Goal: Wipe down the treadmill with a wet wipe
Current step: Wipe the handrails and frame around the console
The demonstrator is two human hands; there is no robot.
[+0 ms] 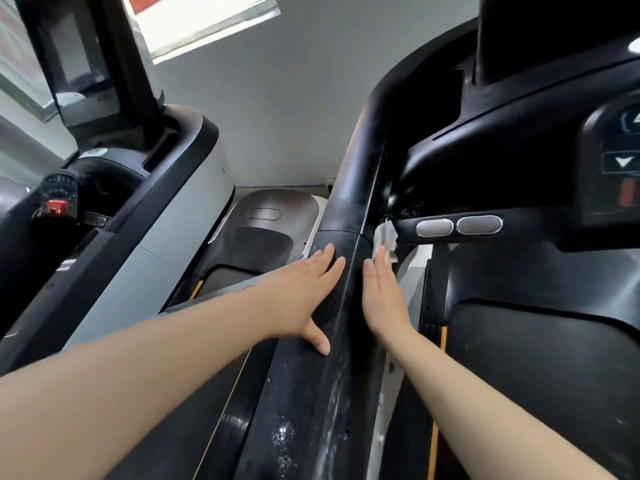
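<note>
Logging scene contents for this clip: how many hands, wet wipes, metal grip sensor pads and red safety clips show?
Hands: 2, left hand and right hand
Wet wipe: 1
Metal sensor pads: 2
Red safety clip: 1
Total: 6

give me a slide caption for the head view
Right hand presses a wipe along the treadmill rail; left hand rests flat.

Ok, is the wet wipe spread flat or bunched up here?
Bunched: the wet wipe shows as a crumpled white wad past the right hand fingertips, against the black handrail.
</note>
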